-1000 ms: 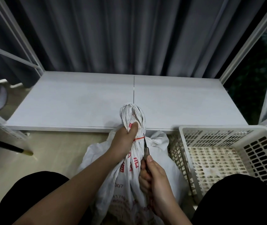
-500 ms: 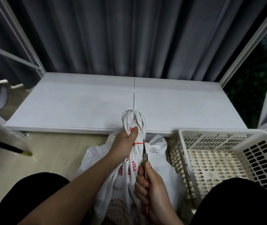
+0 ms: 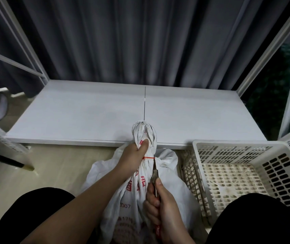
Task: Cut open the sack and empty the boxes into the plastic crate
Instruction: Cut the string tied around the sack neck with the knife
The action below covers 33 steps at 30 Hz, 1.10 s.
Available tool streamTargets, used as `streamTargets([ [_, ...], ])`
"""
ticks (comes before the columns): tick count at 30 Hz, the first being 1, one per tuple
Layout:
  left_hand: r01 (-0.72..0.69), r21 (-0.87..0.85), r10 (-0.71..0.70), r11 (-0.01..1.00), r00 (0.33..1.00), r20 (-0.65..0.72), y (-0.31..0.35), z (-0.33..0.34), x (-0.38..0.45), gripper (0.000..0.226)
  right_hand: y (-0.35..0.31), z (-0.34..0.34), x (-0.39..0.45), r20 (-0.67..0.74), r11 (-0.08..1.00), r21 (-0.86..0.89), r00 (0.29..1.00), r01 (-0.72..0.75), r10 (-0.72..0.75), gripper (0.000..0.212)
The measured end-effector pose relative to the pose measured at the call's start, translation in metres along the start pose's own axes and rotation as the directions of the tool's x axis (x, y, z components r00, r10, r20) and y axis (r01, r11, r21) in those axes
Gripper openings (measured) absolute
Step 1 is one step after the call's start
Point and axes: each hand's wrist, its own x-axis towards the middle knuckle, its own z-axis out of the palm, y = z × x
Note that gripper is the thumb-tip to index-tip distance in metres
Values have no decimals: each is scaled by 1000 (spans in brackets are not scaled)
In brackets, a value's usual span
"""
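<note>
A white woven sack (image 3: pixel 165 187) with red print stands on the floor between my knees, its neck bunched and bound by a red tie (image 3: pixel 149 157). My left hand (image 3: pixel 133 158) grips the gathered neck just below the frayed top. My right hand (image 3: pixel 160 205) holds a small knife (image 3: pixel 154 170) by its red handle, blade pointing up with its tip at the red tie. The white plastic crate (image 3: pixel 200 173) sits on the floor to the right of the sack; nothing lies in it. The boxes are hidden inside the sack.
A low white shelf board (image 3: pixel 87 117) lies just beyond the sack, with grey curtains (image 3: pixel 123 41) behind it. White metal frame posts (image 3: pixel 271 41) rise at both sides. A dark pole (image 3: pixel 1 158) with a pale tip lies on the floor at left.
The knife has slid down slightly along the sack's neck, and its tip now touches the red tie. My left hand keeps its grip on the neck.
</note>
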Motion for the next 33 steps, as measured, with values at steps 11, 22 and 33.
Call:
streamTargets([
  [11,26,74,-29,997,999,44,-7,-2,2,42,0,-2,-2,-5,996,46,997,-79,79,43],
  [22,226,-52,-232,973,949,-215,-9,-40,29,66,-39,-35,-20,-142,987,34,978,158,-152,39],
  [33,161,-74,-167,984,983,-76,-6,-19,9,40,-51,5,1,58,797,-588,990,137,-128,37],
])
